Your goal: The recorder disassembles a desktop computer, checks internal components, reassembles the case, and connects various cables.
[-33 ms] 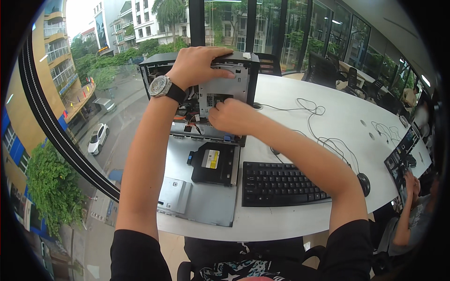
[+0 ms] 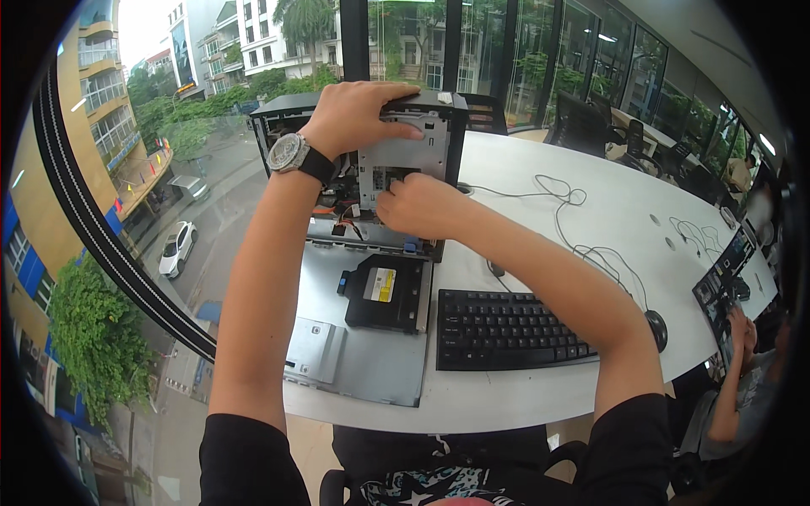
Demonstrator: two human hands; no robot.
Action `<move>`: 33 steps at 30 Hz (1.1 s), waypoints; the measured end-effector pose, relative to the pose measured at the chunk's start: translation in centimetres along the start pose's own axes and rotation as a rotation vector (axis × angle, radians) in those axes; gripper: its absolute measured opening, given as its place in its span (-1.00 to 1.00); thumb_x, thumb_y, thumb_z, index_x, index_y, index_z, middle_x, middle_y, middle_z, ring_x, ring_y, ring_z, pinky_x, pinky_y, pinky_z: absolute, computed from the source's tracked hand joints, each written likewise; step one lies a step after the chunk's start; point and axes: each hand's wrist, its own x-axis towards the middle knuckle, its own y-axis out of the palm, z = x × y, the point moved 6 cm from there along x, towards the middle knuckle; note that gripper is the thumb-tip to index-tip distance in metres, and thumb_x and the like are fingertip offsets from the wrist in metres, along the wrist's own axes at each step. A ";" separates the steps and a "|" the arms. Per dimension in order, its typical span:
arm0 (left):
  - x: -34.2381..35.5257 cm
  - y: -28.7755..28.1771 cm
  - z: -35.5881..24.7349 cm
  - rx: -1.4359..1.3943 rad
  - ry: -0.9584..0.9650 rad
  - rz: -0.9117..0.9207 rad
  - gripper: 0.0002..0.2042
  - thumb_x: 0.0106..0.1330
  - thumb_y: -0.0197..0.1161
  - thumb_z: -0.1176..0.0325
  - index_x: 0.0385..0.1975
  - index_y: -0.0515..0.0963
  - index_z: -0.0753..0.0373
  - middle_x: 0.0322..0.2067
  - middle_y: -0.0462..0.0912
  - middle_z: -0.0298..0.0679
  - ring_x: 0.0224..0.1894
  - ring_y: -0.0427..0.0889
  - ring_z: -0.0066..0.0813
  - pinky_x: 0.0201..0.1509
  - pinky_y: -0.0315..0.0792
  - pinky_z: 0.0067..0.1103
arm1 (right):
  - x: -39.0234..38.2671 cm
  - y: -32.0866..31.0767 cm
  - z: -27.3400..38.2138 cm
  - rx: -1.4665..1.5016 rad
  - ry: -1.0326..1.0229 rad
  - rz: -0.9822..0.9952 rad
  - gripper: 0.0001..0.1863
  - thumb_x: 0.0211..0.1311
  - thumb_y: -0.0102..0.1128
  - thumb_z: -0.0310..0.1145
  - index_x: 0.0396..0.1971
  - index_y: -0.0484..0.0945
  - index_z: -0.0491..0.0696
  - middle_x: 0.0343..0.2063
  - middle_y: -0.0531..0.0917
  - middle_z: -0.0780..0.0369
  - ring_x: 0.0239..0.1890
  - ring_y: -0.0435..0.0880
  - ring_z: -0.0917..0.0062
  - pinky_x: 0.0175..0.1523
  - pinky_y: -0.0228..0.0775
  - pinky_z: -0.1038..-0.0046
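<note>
An open desktop computer case [image 2: 458, 139] stands on its side at the far edge of the table, its metal insides facing me. My left hand [image 2: 359, 118] holds its upper edge, fingers stretched over the top and thumb on the grey metal drive bracket [image 2: 426, 152]. Lower on that bracket, my right hand [image 2: 418, 207] is closed, fingertips at a dark opening; what they pinch is hidden. Orange and black cables [image 2: 342, 221] show left of this hand. Nearer me lies a metal side panel [image 2: 371, 371] with a black optical drive [image 2: 371, 308] on it.
Right of the panel lie a black keyboard [image 2: 506, 333] and mouse [image 2: 656, 331] on the white table [image 2: 523, 160], with loose cables [image 2: 574, 198] behind. A co-worker's hands [image 2: 741, 331] are at another device, far right. A window borders the table's left side.
</note>
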 end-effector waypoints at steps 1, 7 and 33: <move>0.0 -0.1 -0.1 -0.001 0.021 -0.016 -0.28 0.06 0.43 -0.32 0.23 0.60 -0.13 0.01 0.76 -0.30 0.00 0.74 -0.22 0.07 0.57 -0.38 | -0.1 0.0 0.4 0.038 -0.031 -0.008 -0.90 -0.02 0.28 -0.37 -0.54 0.65 -0.09 -0.52 0.62 0.28 -0.42 0.69 0.47 -0.40 0.47 0.45; -0.2 -0.4 0.6 -0.050 0.056 0.025 -0.20 -0.03 0.54 -0.18 0.30 0.54 -0.07 -0.02 0.77 -0.22 0.00 0.74 -0.20 0.10 0.56 -0.38 | -0.5 -0.4 0.9 -0.105 0.046 -0.058 -0.91 -0.03 0.29 -0.38 -0.55 0.64 -0.08 -0.53 0.59 0.30 -0.44 0.67 0.50 -0.39 0.44 0.50; -0.7 -1.5 4.5 -0.423 -0.100 0.497 0.15 -0.24 0.77 0.21 0.46 0.26 0.33 0.29 0.54 -0.01 0.30 0.52 -0.26 0.44 0.36 -0.43 | -2.2 -4.7 4.6 0.065 -0.052 -0.125 -0.85 -0.09 0.28 -0.39 -0.61 0.45 0.00 -0.57 0.39 0.35 -0.49 0.48 0.59 -0.44 0.27 0.54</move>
